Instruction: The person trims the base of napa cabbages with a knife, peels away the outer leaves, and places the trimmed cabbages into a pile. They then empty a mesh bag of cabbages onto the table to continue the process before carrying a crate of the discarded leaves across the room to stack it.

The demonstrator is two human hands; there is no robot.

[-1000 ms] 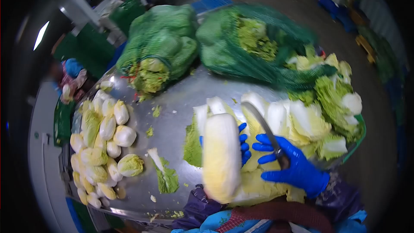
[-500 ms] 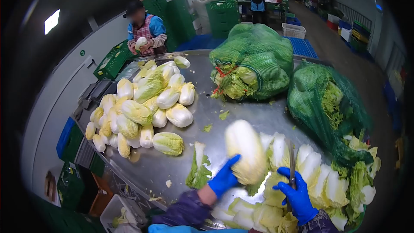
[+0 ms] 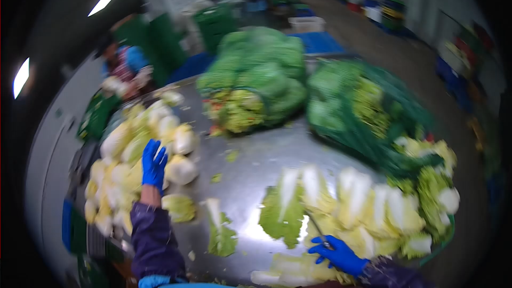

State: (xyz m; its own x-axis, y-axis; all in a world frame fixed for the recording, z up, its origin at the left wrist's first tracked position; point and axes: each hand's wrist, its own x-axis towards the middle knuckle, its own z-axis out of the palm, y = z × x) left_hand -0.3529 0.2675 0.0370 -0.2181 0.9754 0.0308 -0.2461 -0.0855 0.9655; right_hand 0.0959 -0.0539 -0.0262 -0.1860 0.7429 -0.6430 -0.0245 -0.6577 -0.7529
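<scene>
My left hand [image 3: 154,166], in a blue glove, reaches over the pile of napa cabbages [image 3: 114,173] at the left of the metal table. Its fingers are stretched out with no cabbage gripped in them. My right hand [image 3: 340,256], gloved in blue too, is closed around a knife [image 3: 316,225], its thin blade pointing up and away. Under and beside the knife lie loose cabbage leaves [image 3: 394,211]. One green leaf [image 3: 282,216] lies flat left of the blade, and a smaller leaf [image 3: 221,234] rests farther left. Motion blur softens the view.
A full green mesh sack of cabbages [image 3: 256,75] stands at the table's far side. Another mesh sack [image 3: 346,107], opened, slumps at the right. Across the table a co-worker [image 3: 125,67] stands near green crates [image 3: 98,112]. Other people and stacked crates are behind.
The trimmed cabbage has left my left hand, which has moved left to the pile and opened. My right hand keeps the knife, now lower. The camera view has shifted to the right.
</scene>
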